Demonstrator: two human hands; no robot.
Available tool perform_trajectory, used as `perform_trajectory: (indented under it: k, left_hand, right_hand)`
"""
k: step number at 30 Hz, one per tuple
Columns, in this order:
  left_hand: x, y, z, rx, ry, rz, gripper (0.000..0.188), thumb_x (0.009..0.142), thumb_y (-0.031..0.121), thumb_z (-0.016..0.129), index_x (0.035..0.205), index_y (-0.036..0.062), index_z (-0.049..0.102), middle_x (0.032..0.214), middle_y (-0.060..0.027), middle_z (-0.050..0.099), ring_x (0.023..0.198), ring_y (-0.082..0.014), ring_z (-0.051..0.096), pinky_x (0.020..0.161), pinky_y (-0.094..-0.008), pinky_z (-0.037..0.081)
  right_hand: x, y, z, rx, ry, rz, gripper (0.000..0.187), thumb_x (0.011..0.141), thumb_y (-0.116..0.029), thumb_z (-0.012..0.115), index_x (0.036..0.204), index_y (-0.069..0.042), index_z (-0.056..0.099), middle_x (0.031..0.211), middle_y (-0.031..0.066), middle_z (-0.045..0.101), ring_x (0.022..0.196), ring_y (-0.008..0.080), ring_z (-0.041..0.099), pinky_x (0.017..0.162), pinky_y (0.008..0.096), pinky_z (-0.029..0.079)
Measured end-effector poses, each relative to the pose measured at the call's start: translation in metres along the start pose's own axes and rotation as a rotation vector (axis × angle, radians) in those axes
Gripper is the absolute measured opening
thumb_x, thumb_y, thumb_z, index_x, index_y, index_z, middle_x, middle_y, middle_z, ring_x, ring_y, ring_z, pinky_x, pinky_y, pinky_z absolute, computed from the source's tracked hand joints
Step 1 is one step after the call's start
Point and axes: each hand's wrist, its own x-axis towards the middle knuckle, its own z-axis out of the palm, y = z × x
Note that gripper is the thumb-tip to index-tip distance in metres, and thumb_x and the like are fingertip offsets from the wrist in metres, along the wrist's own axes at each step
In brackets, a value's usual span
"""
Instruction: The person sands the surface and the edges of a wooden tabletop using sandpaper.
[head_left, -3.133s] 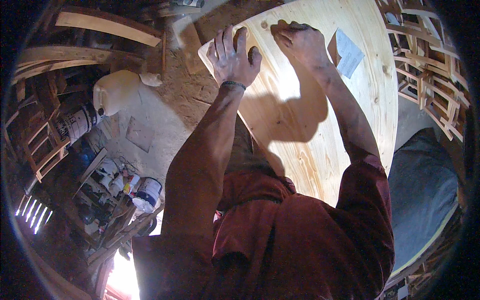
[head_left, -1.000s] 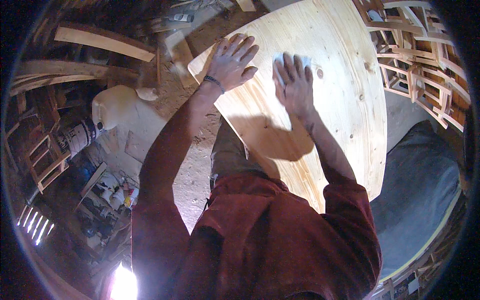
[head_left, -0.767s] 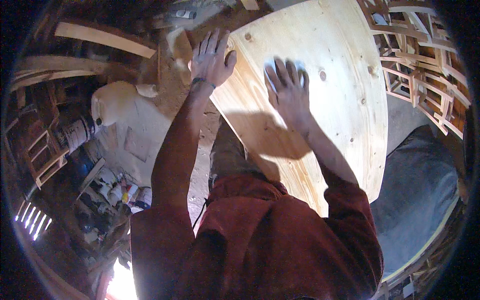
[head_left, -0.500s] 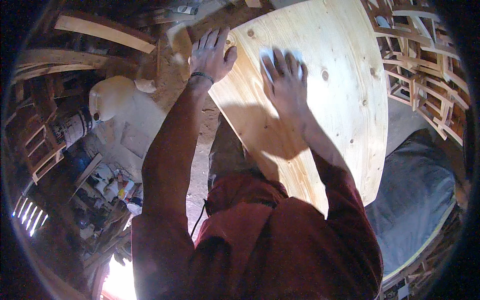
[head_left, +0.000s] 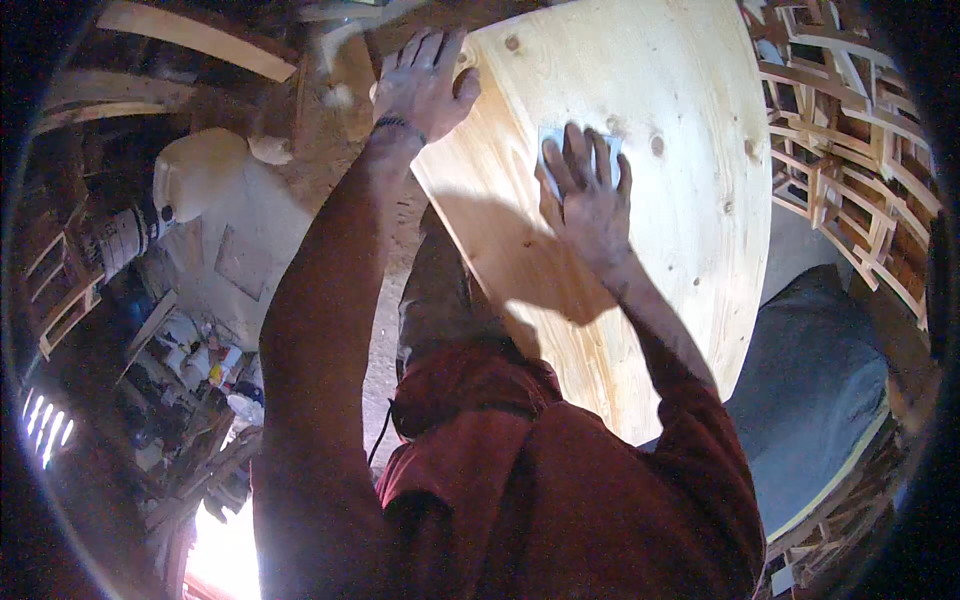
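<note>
A broad pale wooden board with dark knots lies in front of me, reaching back toward my lap. My left hand rests at its far left corner, fingers stretched out and thumb apart, holding nothing else. On the board's face, my right hand presses down a small whitish-blue sheet that looks like sandpaper. Its fingers cover most of the sheet, so only the edges show. The shadow of my right arm falls across the board's left side.
Stacked wooden frames stand along the right, above a dark grey covered bulk. To the left are a yellowish plastic jug, a pale bucket and mixed scraps. A plank lies at the far left.
My right hand has slid nearer to me and slightly right over the board, carrying the sheet. My left hand stays at the corner. The whole view has shifted a little.
</note>
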Motion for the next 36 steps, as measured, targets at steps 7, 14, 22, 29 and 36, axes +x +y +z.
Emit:
perform_trajectory:
  k: [7, 14, 22, 29, 36]
  left_hand:
    - [-0.001, -0.002, 0.019, -0.081, 0.198, 0.121, 0.059, 0.094, 0.045, 0.060, 0.141, 0.0100, 0.055, 0.133, -0.0182, 0.063, 0.126, -0.0366, 0.057, 0.104, -0.0542, 0.046]
    - [-0.004, 0.003, -0.001, 0.056, 0.091, 0.050, 0.056, 0.092, 0.045, 0.062, 0.136, 0.0097, 0.057, 0.128, -0.0189, 0.064, 0.121, -0.0377, 0.059, 0.101, -0.0553, 0.047]
    - [0.002, 0.000, 0.023, -0.071, 0.224, 0.110, 0.055, 0.093, 0.045, 0.061, 0.136, 0.0110, 0.057, 0.127, -0.0168, 0.064, 0.121, -0.0366, 0.059, 0.100, -0.0544, 0.048]
    - [-0.003, 0.008, 0.001, 0.003, 0.040, 0.000, 0.054, 0.093, 0.046, 0.060, 0.134, 0.0112, 0.058, 0.134, -0.0164, 0.061, 0.127, -0.0345, 0.056, 0.103, -0.0519, 0.046]
    - [-0.002, 0.001, 0.013, -0.135, 0.177, 0.015, 0.053, 0.092, 0.045, 0.062, 0.135, 0.0140, 0.060, 0.132, -0.0171, 0.063, 0.126, -0.0355, 0.058, 0.106, -0.0522, 0.046]
  right_hand:
    - [0.095, 0.004, 0.020, -0.011, 0.241, 0.040, 0.039, 0.094, -0.029, 0.064, 0.129, -0.013, 0.064, 0.140, 0.0132, 0.058, 0.131, 0.0354, 0.051, 0.105, 0.0577, 0.039]
    - [-0.061, -0.012, -0.013, 0.003, -0.109, 0.045, 0.043, 0.099, -0.035, 0.060, 0.138, -0.018, 0.061, 0.156, 0.0121, 0.045, 0.141, 0.0378, 0.043, 0.110, 0.0638, 0.035]
    - [0.022, -0.006, -0.008, 0.009, -0.021, 0.076, 0.052, 0.086, -0.028, 0.067, 0.137, -0.019, 0.061, 0.152, 0.0149, 0.047, 0.139, 0.0393, 0.042, 0.110, 0.0624, 0.035]
    - [-0.010, 0.003, -0.018, -0.068, -0.087, 0.049, 0.046, 0.093, -0.035, 0.064, 0.139, -0.028, 0.061, 0.154, 0.0135, 0.045, 0.140, 0.0400, 0.041, 0.110, 0.0638, 0.035]
    - [0.079, 0.065, 0.011, -0.100, 0.012, -0.159, 0.042, 0.091, -0.044, 0.068, 0.132, -0.035, 0.067, 0.146, 0.0006, 0.056, 0.136, 0.0311, 0.050, 0.111, 0.0592, 0.037]
